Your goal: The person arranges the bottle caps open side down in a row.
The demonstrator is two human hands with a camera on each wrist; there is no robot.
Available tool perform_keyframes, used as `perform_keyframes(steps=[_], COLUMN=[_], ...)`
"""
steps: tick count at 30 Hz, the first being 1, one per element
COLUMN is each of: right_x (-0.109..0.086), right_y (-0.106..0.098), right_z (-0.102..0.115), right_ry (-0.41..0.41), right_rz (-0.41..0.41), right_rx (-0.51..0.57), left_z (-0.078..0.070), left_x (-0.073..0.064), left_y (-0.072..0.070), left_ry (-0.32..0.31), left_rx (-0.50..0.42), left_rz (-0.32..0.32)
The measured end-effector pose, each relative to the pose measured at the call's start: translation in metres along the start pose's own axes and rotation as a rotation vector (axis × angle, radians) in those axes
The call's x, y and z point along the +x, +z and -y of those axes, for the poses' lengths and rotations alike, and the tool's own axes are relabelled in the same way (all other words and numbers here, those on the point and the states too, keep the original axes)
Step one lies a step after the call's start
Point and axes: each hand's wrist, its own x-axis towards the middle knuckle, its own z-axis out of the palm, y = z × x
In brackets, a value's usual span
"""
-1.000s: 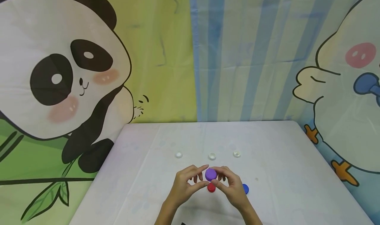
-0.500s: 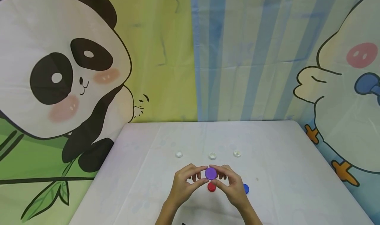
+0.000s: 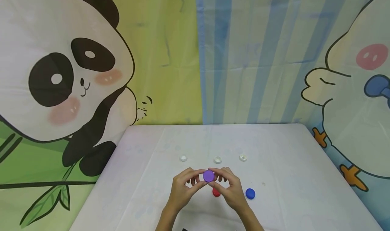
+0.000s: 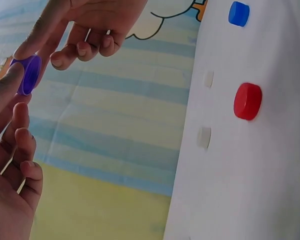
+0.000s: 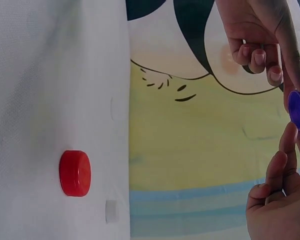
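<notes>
Above the white table, a purple bottle cap (image 3: 208,176) is pinched from both sides. My left hand (image 3: 182,189) grips its left edge between thumb and forefinger, and my right hand (image 3: 230,190) grips the right edge the same way. The other fingers curl loosely behind. Both wrist views show the hollow underside of the purple cap (image 4: 31,75) and that it is off the table. A red bottle cap (image 3: 216,192) lies just below the right thumb, partly covered by it in the head view. To the right of that hand is a blue bottle cap (image 3: 250,193).
Farther back on the white table (image 3: 146,190), small white caps lie in a row: a left one (image 3: 183,158), a middle one (image 3: 217,160) and a right one (image 3: 242,158). Behind the far edge hangs a printed curtain (image 3: 259,55). A small dark object pokes in at the bottom edge.
Both hands have moved slightly left and up with the purple cap between them. The blue cap, partly covered before, now shows whole, while the right thumb covers part of the red one.
</notes>
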Motion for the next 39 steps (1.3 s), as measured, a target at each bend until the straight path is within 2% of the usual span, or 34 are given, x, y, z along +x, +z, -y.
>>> perform_keyframes(steps=[3,6,11,17,23,25,31,35,39], right_x=[0.0,-0.003,-0.011,-0.009,-0.01,-0.012,-0.02,-0.023,-0.025], right_y=[0.008,0.019,0.04,0.065,0.082,0.086,0.097,0.101,0.105], right_z=[-0.003,-0.017,-0.042,-0.052,-0.056,-0.06,-0.074,-0.082,-0.09], right_ry=[0.002,-0.003,-0.04,-0.066,0.021,0.048,0.035,0.007,0.023], right_rz=[0.011,0.023,0.031,0.05,0.101,0.132,0.227,0.292,0.352], right_rx=[-0.032,-0.081,-0.192,-0.242,-0.304,-0.331,-0.446,-0.546,-0.605], left_z=[-0.002,0.003,0.028,0.059,0.075,0.079,0.091,0.099,0.103], left_x=[-0.001,-0.006,-0.024,-0.042,-0.056,-0.06,-0.074,-0.081,-0.086], left_y=[-0.008,-0.014,-0.024,-0.039,-0.046,-0.048,-0.052,-0.052,-0.05], left_ry=[-0.022,-0.057,-0.127,-0.196,-0.219,-0.245,-0.377,-0.449,-0.517], left_rx=[0.017,0.036,0.062,0.125,0.169,0.173,0.185,0.228,0.28], left_rz=[-0.006,0.008,0.047,0.074,0.067,0.072,0.149,0.212,0.29])
